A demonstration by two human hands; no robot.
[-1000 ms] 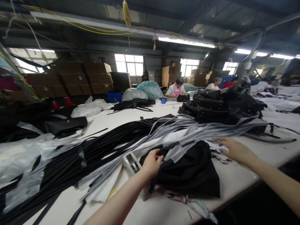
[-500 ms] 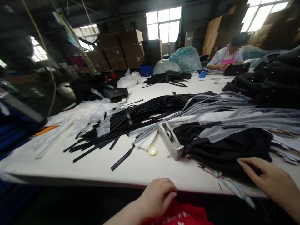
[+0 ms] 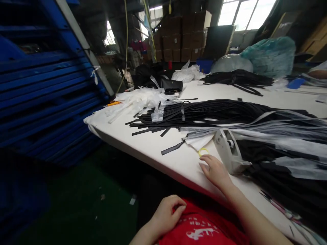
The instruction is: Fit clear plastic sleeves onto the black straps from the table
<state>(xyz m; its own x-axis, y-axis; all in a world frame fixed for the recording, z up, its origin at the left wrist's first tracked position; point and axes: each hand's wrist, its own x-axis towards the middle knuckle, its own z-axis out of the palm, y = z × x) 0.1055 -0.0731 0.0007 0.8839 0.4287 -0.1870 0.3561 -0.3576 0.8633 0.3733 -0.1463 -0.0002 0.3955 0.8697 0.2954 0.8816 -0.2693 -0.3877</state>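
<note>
My right hand (image 3: 215, 171) lies on the white table (image 3: 163, 153) with fingers spread, its fingertips touching a small yellow tape ring (image 3: 203, 151). Just right of it stands a white tape dispenser (image 3: 228, 151). My left hand (image 3: 168, 213) rests below the table edge on red cloth with white print (image 3: 201, 229), fingers curled loosely with nothing visible in them. A long bundle of black straps (image 3: 204, 114) runs across the table beyond the dispenser. Black fabric (image 3: 286, 177) and grey translucent strips (image 3: 281, 131) lie to the right.
Blue metal racking (image 3: 43, 85) stands at the left. Clear plastic scraps (image 3: 143, 98) and a black pouch (image 3: 171, 85) lie at the table's far corner. Cardboard boxes (image 3: 184, 37), filled plastic sacks (image 3: 270, 54) and another strap pile (image 3: 237, 79) are farther back. A dark green floor (image 3: 76, 207) lies below.
The view has swung left and down. My right hand moved left from the black fabric to the yellow ring by the dispenser. My left hand stays on the red cloth.
</note>
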